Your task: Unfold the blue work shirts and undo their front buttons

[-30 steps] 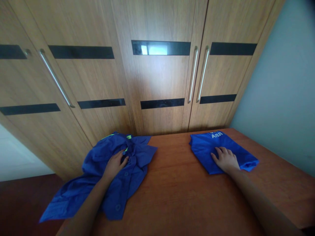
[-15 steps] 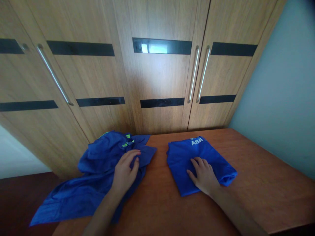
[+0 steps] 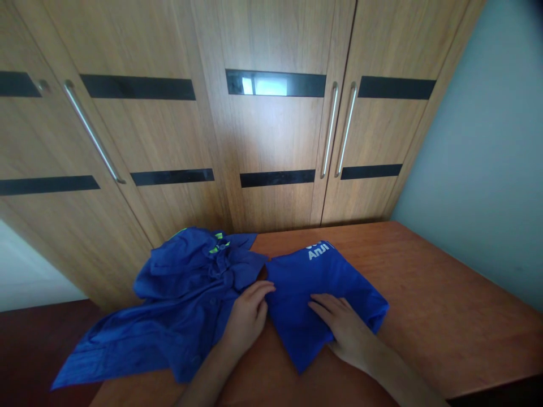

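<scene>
A folded blue garment (image 3: 292, 299) with white "Anji" lettering lies on the reddish-brown wooden table, turned at an angle with one corner toward me. My right hand (image 3: 341, 323) rests on its near right part, fingers stretched over the fabric; the thumb is hard to make out. At the left edge of the folded garment is my left hand (image 3: 250, 311), fingers loosely bent and thumb apart from them, fingertips at the fabric. A loose, crumpled blue garment (image 3: 178, 294) with yellow-green trim and buttons lies just left of it, partly behind my left forearm.
The table (image 3: 449, 294) extends to the right as far as a pale wall (image 3: 475, 169). Behind it stands a wooden wardrobe (image 3: 275, 135) with dark strips and long metal handles. Dark reddish floor (image 3: 34, 345) shows at the lower left.
The folded garment has shifted left and turned, its near corner now pointing toward me. My right hand moved left with it. My left hand moved right, from the crumpled garment to the folded one's edge.
</scene>
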A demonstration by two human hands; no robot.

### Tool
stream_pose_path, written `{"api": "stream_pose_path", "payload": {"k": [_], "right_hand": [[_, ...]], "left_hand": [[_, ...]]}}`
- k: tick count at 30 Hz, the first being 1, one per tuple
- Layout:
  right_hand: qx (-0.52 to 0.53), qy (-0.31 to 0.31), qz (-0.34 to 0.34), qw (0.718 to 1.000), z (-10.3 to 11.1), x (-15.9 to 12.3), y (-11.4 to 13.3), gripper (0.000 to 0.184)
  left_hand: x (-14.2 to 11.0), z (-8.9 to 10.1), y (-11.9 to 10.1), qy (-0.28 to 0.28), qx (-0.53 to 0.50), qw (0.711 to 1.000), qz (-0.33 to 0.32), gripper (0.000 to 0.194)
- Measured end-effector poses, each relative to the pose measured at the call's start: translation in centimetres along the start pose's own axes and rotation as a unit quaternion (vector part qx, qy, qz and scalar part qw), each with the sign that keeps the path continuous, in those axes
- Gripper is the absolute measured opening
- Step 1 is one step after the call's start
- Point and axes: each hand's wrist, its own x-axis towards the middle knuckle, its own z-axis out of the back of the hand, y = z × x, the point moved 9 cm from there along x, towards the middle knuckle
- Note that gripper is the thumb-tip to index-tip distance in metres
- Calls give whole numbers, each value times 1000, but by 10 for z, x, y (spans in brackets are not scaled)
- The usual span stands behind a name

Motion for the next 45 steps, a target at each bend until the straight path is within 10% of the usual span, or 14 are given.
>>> {"api": "stream_pose_path", "payload": {"k": [7,14,20,29,45], "right_hand": [[244,-116,-28,962,17,18,-31,50],[667,-184,-165,703,12,0,-55,43],[775,-115,-189,591,1,-1,-19,53],[814,-85,-156,553,-1,16,5,56],[820,-19,-145,554,-13,31,18,67]], "left_hand": [[-9,11,53,-71,-51,984,154,41],[-24,-23,63,-43,-327,891,314,64],[-23,-61,22,80,-494,793,347,75],[-2,-47,-28,132,-619,743,217,73],[-19,-40,13,29,-589,728,350,49]]}}
